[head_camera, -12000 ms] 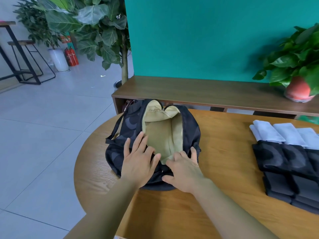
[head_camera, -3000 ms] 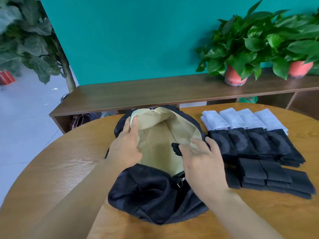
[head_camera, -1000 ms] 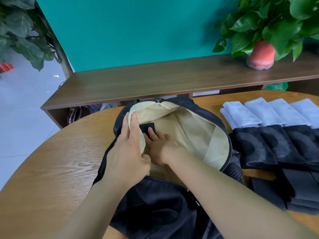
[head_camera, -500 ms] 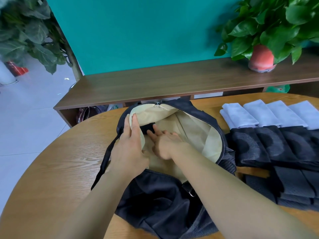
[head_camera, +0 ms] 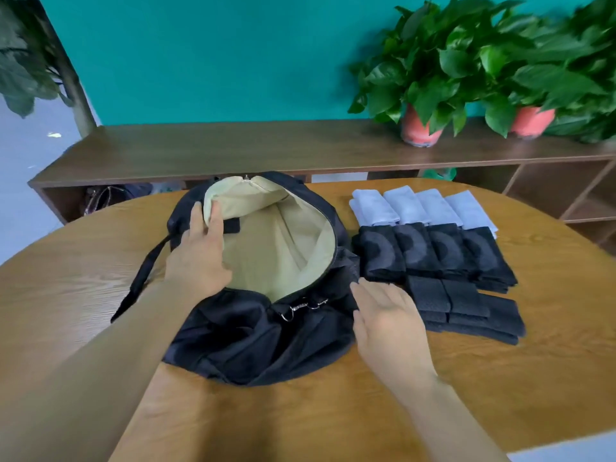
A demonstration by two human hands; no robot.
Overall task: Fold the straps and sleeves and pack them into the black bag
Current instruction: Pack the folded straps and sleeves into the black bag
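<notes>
From my head camera I look down at the black bag [head_camera: 253, 335] lying on the round wooden table [head_camera: 66, 261]. Its mouth is wide open and I can see the tan lining [head_camera: 283, 248]. My left hand [head_camera: 200, 258] lies on the left rim of the bag, with its fingers [head_camera: 215, 211] straight on the edge of the lining to hold it back. One small black folded piece [head_camera: 231, 225] sits inside, just beside those fingers. My right hand [head_camera: 386, 315] is flat and open and holds nothing. It is at the right side of the bag, just beside the plain black folded pieces [head_camera: 460, 305]. Behind those is a row of black folded pieces with curved marks [head_camera: 430, 251], and behind that a row of pale folded cloths [head_camera: 423, 206]. So the folding looks done, and I think the packing has only just begun. Next I need to pick up one folded piece without letting it come undone. I must keep the bag open with my left hand while I put it in.
</notes>
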